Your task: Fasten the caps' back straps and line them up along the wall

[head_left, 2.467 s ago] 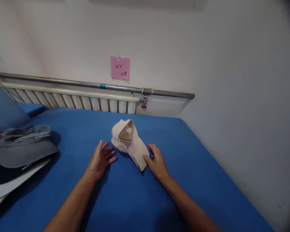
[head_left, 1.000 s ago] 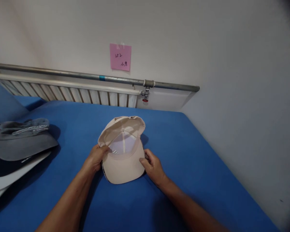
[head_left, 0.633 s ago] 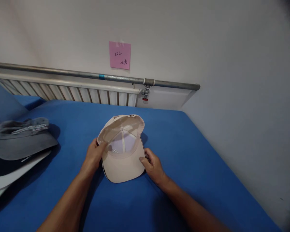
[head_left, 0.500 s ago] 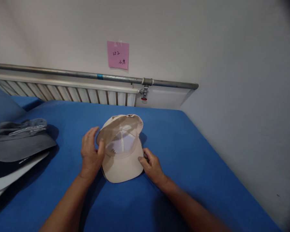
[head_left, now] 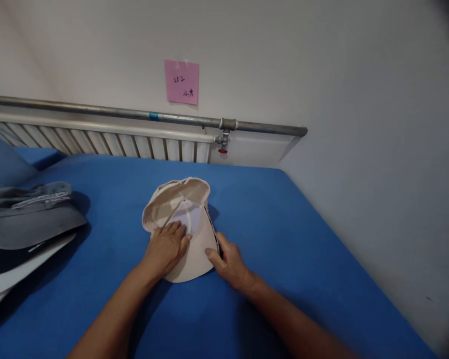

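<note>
A beige baseball cap (head_left: 199, 252) lies with its opening up on the blue surface, its brim towards me and its inside showing. My right hand (head_left: 230, 262) pinches the right edge of the brim, thumb on top and fingers beneath. Lying over the left part of the brim, my left hand (head_left: 166, 249) reaches with its stretched fingers into the cap's opening. The fingertips rest against the front inner panel, and the hand covers part of the sweatband.
Several stacked caps, a grey cap (head_left: 33, 224) on top, sit at the left. The blue-covered surface (head_left: 265, 219) meets a wall at the right. Behind it run a radiator (head_left: 134, 146), a metal pipe (head_left: 112, 112) and a valve (head_left: 223, 142). A pink note (head_left: 182, 82) hangs above.
My left hand has moved from the cap's left side onto the brim and into the opening. The cap has shifted slightly left, with my right hand still on its brim.
</note>
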Demonstrator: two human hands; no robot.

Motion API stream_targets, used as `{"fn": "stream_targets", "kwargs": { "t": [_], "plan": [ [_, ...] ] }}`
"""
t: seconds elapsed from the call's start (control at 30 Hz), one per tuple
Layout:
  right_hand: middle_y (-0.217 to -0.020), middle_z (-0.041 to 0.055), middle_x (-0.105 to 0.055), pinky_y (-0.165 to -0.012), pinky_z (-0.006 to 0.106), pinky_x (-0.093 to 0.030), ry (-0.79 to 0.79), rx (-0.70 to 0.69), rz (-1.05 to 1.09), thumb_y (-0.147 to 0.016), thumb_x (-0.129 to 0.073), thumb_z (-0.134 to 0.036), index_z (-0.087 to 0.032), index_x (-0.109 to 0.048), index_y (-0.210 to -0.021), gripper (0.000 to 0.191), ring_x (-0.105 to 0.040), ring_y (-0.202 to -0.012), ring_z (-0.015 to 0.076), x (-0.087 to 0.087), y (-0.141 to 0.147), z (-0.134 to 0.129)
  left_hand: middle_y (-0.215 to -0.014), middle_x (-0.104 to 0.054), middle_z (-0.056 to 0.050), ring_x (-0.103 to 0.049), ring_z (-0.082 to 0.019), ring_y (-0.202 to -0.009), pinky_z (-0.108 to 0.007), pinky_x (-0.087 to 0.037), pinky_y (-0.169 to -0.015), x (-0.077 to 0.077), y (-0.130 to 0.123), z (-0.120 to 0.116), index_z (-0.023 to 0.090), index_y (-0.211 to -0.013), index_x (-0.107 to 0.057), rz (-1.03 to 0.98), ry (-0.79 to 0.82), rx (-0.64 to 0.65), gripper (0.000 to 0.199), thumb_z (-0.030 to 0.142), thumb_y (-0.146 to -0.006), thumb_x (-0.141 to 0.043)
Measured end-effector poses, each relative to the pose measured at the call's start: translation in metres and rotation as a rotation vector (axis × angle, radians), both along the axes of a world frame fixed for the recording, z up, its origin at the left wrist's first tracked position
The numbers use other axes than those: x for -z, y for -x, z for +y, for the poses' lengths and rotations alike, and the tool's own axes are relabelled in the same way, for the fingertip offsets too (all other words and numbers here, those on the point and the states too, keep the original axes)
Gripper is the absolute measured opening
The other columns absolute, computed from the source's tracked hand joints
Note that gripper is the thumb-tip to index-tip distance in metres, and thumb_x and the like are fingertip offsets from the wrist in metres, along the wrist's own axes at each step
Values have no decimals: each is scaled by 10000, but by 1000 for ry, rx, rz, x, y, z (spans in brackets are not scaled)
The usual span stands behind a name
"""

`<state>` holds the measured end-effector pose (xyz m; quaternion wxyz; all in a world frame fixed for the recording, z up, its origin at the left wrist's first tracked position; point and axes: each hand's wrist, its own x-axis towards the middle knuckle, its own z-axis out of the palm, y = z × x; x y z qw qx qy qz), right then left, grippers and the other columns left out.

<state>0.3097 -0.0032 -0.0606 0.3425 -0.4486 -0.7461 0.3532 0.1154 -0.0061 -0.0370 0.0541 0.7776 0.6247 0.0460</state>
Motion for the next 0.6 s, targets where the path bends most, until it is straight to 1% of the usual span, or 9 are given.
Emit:
{"fn": "stream_targets", "kwargs": {
  "t": [0.13,0.3,0.47,0.6],
  "plan": [
    [-604,-41,-478,-515,242,-327,-6,-8,1,-824,-476,-294,-216,-462,-801,83,-411,-530,116,2,0,2,-1396,-525,-183,-457,-313,-1308,-462,-332,-1041,-2,-2,0,96,-1300,-561,24,5,15,501,350,-999,-251],
    [-619,-33,-510,-553,243,-372,-18,-1,33,-820,-483,-282,-220,-462,-791,72,-457,-569,127,6,0,2,-1308,-597,-188,-537,-323,-1218,-462,-352,-997,-3,-3,-1,121,-1173,-644,26,-21,20,482,355,-996,-263],
    [-627,-28,-510,-562,249,-383,-9,4,36,-822,-478,-286,-216,-476,-801,74,-457,-576,131,6,1,2,-1218,-642,-194,-568,-333,-1148,-468,-347,-978,3,-4,-4,122,-1060,-683,12,-58,12,519,378,-992,-237],
    [-642,-24,-514,-553,247,-373,9,9,25,-815,-480,-287,-211,-483,-800,78,-452,-573,128,3,1,1,-1227,-643,-168,-567,-321,-1131,-459,-337,-977,10,-4,-2,144,-1067,-683,18,-84,-24,501,371,-988,-244]
  ]
}}
